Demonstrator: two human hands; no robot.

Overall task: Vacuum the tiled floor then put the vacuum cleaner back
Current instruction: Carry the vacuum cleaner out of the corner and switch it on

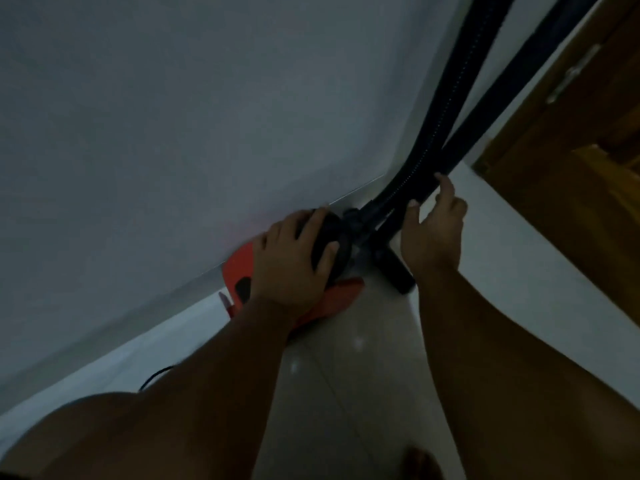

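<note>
The vacuum cleaner [239, 268] is orange with a round black top. It sits on the shiny, pale tiled floor [332, 375], right up against the white wall [173, 116]. A black hose [460, 98] and a black tube [502, 98] go up from it to the far right. A short black end [401, 275] lies on the floor just to its right.

floor [332, 375]: glossy pale tile | vacuum cleaner [239, 268]: smooth orange plastic | hose [460, 98]: black, ribbed | door [571, 174]: brown wood | wall [173, 116]: matt
</note>
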